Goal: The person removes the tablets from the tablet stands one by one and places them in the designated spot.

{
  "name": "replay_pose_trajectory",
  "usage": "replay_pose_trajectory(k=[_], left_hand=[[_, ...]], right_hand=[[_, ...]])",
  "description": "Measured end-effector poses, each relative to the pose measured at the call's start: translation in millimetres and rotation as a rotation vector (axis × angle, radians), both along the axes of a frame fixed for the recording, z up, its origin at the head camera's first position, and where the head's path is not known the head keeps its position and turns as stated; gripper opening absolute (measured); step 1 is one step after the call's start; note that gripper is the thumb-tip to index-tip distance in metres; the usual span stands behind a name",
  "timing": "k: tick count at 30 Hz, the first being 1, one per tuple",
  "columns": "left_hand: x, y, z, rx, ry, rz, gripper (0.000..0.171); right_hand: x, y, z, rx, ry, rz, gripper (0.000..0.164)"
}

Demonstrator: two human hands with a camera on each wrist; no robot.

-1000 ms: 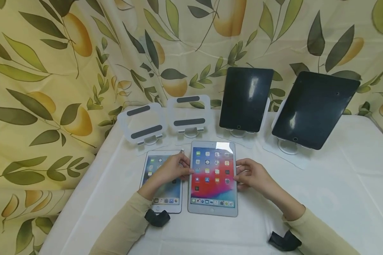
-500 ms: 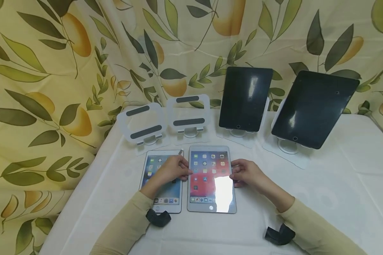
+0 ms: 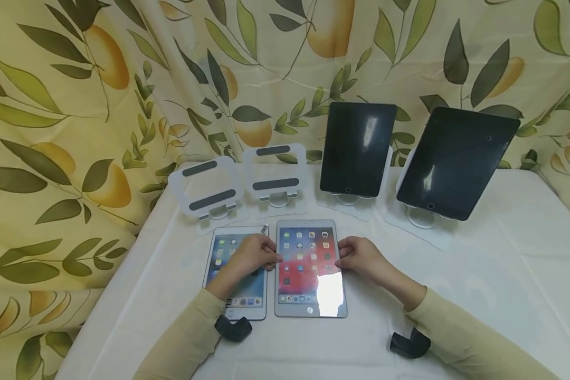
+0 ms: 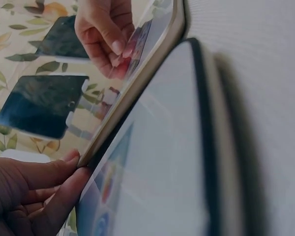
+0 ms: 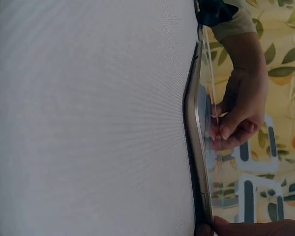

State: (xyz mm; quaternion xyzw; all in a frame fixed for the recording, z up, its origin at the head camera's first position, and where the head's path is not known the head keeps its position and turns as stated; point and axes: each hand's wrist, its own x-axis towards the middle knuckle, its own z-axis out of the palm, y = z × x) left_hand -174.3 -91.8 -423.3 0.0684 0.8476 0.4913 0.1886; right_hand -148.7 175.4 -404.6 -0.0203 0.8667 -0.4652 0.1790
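A tablet (image 3: 309, 279) with a white border and a red-and-blue home screen lies face up, or nearly flat, on the white cloth. My left hand (image 3: 252, 253) pinches its left edge between thumb and fingers; the left wrist view shows that thumb (image 4: 49, 169) on the rim. On the opposite side, my right hand (image 3: 361, 257) pinches the right edge. Directly left is a second white-bordered tablet (image 3: 250, 287), lit and lying flat, partly hidden under my left hand and forearm. Whether the held tablet fully touches the cloth, I cannot tell.
Behind stand two white stands, the left stand (image 3: 212, 199) and the middle stand (image 3: 275, 183), bearing no tablets. Right of them, a black-screened tablet (image 3: 358, 150) and a larger dark tablet (image 3: 457, 163) lean on stands. A patterned curtain (image 3: 171, 79) hangs behind the table.
Both hands have lowered the held tablet from a slightly raised, tilted pose to a flatter one. A bright reflection moved from its top to its lower right. The view has shifted slightly.
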Motion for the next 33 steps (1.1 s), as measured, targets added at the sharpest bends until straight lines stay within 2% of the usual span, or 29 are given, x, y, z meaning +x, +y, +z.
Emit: replay_pose_trajectory(k=[7,11,15,22,28,33], left_hand=[[1.8,-6,10.8,0.042,-0.015,0.022,0.027],[0.8,-7,19.9,0.048,-0.016,-0.001,0.032],[-1.5,-4,26.8,0.025,0.036,-0.023,0.036],[1.7,5,39.2,0.007,0.184,0.000,0.044],[-6.1,16,49.7,0.047,0.282,0.038,0.048],[-17.8,31,59.2,0.092,0.339,0.056,0.054]], right_hand=[[-0.1,3,8.0,0.022,-0.040,0.000,0.050],[0.8,8,14.9,0.034,-0.033,-0.004,0.051],[1.5,13,22.1,0.043,-0.019,-0.015,0.052],[0.4,24,33.7,0.035,0.021,-0.020,0.058],[-2.5,35,42.2,0.096,0.133,-0.051,0.065],[-2.9,41,48.1,0.138,0.275,-0.137,0.067]])
